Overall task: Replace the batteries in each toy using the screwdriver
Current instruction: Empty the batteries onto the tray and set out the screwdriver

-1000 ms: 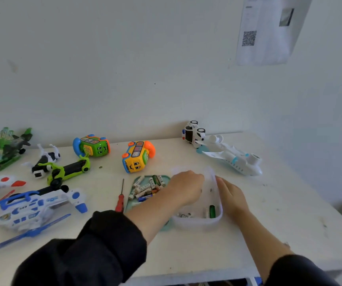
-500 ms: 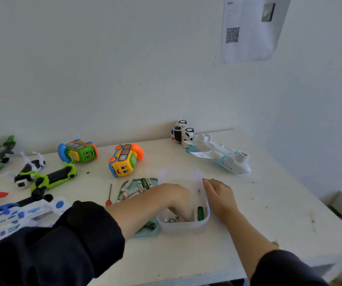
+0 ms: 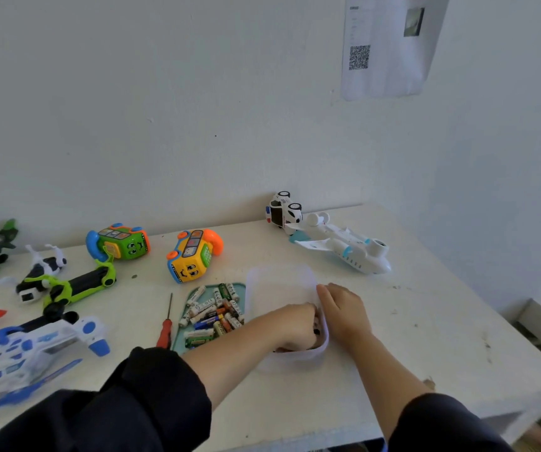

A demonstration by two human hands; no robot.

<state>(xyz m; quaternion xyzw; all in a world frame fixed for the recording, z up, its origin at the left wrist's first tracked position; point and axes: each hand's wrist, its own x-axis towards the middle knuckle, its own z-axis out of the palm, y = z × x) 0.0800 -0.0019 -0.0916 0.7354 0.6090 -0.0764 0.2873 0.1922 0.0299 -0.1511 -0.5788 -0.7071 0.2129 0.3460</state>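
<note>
left hand (image 3: 297, 326) curled downward, right hand (image 3: 344, 309) flat, close together

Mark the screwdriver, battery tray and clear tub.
screwdriver (image 3: 165, 332), head view, red handle.
battery tray (image 3: 188, 303), head view, teal left rim.
clear tub (image 3: 281, 278), head view, far wall.

Two toy phones (image 3: 117, 241) (image 3: 193, 254), one screwdriver (image 3: 166, 324) and one clear tub (image 3: 282, 278) are counted on the counter (image 3: 425, 321). One white plane (image 3: 344, 247) and one toy car (image 3: 283, 213) are seen behind the tub. Batteries (image 3: 212, 311) left of it are too heaped to be counted.
</note>
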